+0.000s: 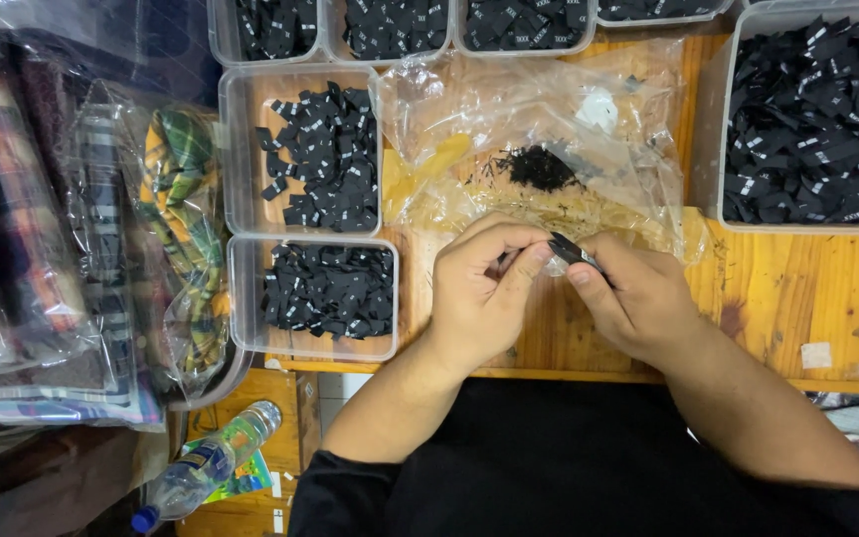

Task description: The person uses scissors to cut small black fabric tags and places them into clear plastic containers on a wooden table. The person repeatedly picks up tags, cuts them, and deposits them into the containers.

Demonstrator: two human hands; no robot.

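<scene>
My left hand (484, 283) and my right hand (633, 293) meet over the wooden table (797, 298), pinching a small black fabric label (574, 250) between their fingertips. The label is folded and dark, with a pale mark at one end. Just beyond the hands lies a crumpled clear plastic bag (539, 139) with a small heap of black thread scraps (541, 167) inside. Both forearms come up from the bottom edge over a black garment on my lap.
Clear plastic tubs of black labels stand around: two at left (241, 159) (246, 298), a large one at right (723, 129), several along the back. Bagged plaid fabric (181, 199) lies at far left. A plastic water bottle (206, 467) lies below the table edge.
</scene>
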